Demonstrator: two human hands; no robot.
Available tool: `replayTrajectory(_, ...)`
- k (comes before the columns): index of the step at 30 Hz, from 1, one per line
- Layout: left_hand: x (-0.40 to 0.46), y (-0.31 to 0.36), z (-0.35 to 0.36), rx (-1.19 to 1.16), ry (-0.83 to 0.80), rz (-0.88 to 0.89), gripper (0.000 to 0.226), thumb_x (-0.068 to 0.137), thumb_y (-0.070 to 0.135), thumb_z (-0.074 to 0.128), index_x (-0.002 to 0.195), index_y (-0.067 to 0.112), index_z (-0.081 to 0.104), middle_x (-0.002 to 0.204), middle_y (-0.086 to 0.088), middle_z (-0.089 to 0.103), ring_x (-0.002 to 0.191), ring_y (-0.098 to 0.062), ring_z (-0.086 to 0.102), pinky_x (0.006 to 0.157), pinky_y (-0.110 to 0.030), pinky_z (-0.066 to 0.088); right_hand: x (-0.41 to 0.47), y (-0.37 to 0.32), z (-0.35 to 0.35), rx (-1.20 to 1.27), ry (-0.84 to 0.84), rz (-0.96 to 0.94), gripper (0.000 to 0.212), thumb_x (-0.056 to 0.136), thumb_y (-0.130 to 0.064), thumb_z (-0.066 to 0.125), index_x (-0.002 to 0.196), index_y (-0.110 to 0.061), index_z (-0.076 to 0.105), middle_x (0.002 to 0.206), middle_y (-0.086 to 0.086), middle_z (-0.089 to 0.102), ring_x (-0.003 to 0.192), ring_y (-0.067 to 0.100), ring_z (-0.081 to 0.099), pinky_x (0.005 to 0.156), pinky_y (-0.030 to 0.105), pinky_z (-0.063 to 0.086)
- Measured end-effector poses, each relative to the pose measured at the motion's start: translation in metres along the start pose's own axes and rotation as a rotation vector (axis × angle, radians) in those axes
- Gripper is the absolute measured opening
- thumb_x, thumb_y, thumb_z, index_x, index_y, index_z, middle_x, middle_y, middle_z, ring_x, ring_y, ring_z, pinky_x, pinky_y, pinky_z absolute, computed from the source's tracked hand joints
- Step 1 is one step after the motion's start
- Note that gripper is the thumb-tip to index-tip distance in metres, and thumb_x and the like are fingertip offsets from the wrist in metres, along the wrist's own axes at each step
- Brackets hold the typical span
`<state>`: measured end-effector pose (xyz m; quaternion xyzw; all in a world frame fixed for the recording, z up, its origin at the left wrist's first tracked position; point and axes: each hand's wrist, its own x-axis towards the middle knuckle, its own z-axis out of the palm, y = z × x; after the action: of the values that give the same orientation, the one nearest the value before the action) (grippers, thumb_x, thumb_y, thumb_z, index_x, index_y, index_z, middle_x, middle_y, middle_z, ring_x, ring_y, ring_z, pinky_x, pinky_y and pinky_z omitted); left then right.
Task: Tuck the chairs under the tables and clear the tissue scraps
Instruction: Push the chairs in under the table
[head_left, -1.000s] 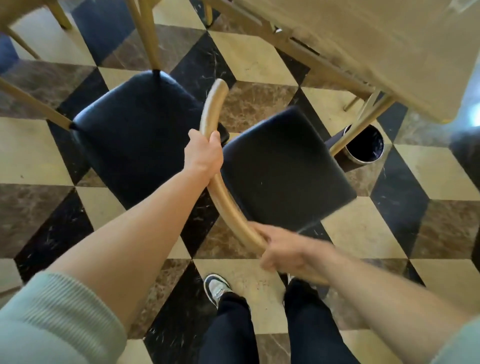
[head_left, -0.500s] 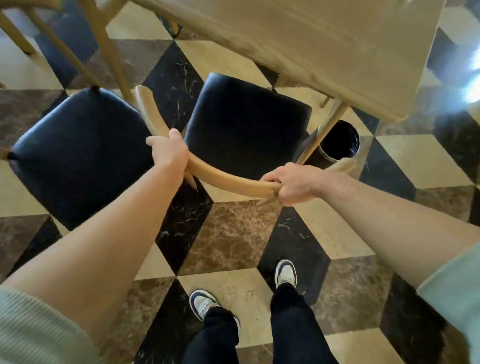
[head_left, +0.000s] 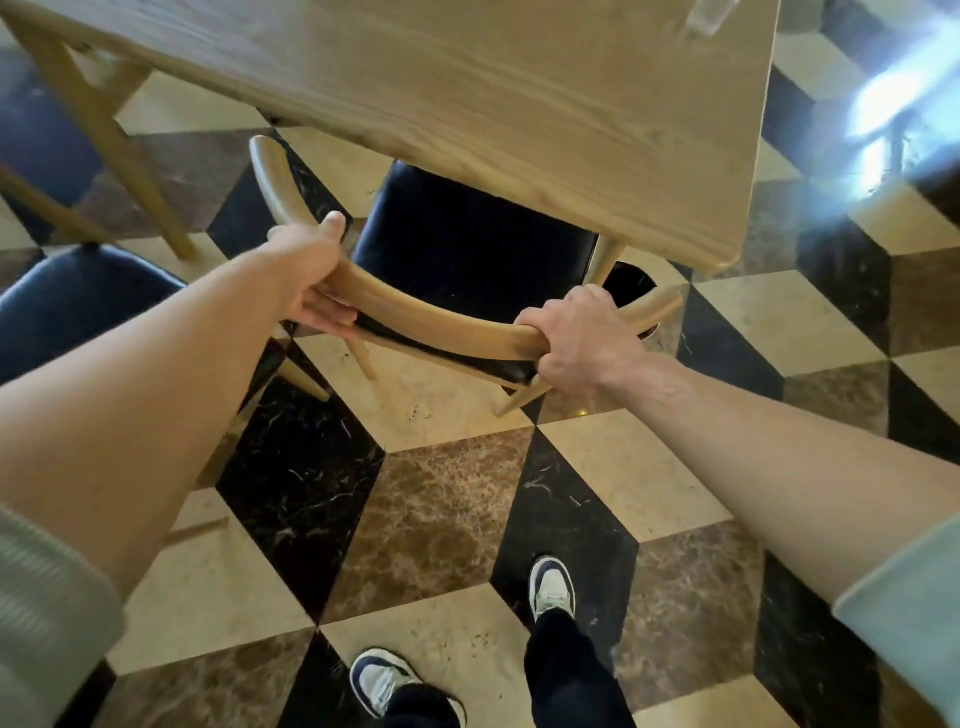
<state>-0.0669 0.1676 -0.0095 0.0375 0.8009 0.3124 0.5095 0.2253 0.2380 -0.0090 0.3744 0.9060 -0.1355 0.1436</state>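
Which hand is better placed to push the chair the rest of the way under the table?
Right hand: its fist wraps the chair backrest behind the seat; the left hand holds the rail's curved side.

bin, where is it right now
In the head view the bin stands on the floor right of centre, behind the table leg, just past the right hand.

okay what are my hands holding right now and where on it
Both hands grip the chair's curved wooden backrest rail: left hand near its left bend, right hand near its right end.

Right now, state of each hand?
Left hand: closed on the chair back.
Right hand: closed on the same chair back.
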Motion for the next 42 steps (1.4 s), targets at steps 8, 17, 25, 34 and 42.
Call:
replayTrajectory(8,-0.025,-0.032,-0.04,0.166,-0.137,0.104,0.091,0.091,0.078,0.035,0.147,0.007,0.043,0.103,-0.025,0.073,0.071,-0.036,0.078,0.071,-0.053,0.064,-0.008,-0.052,-0.009,0.144,0.068,0.187,0.052,0.088,-0.001,0.064,0.136,-0.02,0.058,0.123,0.01,0.061,0.12,0.032,0.053,0.102,0.051,0.047)
replayTrajectory(17,-0.029,-0.128,-0.241,0.232,0.111,0.144,0.072,0.101,0.063,0.036,0.146,0.007,0.04,0.117,-0.022,0.068,0.095,-0.036,0.07,0.087,-0.054,0.057,0.032,-0.267,-0.008,0.227,0.408,-0.153,0.03,0.087,-0.007,0.063,0.117,-0.009,0.066,0.11,0.013,0.06,0.103,0.027,0.053,0.094,0.041,0.048)
replayTrajectory(25,0.001,-0.145,-0.426,0.489,0.441,0.274,0.031,0.105,0.029,0.044,0.108,0.004,0.062,0.095,-0.014,0.067,0.082,-0.029,0.066,0.074,-0.045,0.059,0.121,-0.429,0.003,0.272,0.202,-0.312,0.031,0.09,-0.013,0.058,0.12,-0.015,0.063,0.114,0.006,0.059,0.108,0.026,0.05,0.097,0.044,0.044)
replayTrajectory(34,0.08,-0.07,-0.582,0.889,0.795,0.534,0.054,0.093,0.043,0.061,0.139,0.016,0.05,0.137,-0.02,0.05,0.127,-0.042,0.043,0.102,-0.058,0.042,0.255,-0.622,0.014,0.701,-0.032,-0.319,0.029,0.094,-0.026,0.063,0.123,-0.019,0.064,0.114,0.0,0.062,0.102,0.014,0.056,0.096,0.035,0.05)
replayTrajectory(42,0.213,0.001,-0.592,0.831,0.267,0.589,0.041,0.089,0.057,0.064,0.119,0.03,0.058,0.098,0.007,0.063,0.077,-0.006,0.058,0.062,-0.023,0.041,0.318,-0.787,0.038,1.141,-0.498,-0.162,0.086,0.08,-0.063,0.069,0.148,-0.018,0.039,0.127,0.002,0.06,0.115,0.02,0.057,0.086,0.025,0.043)
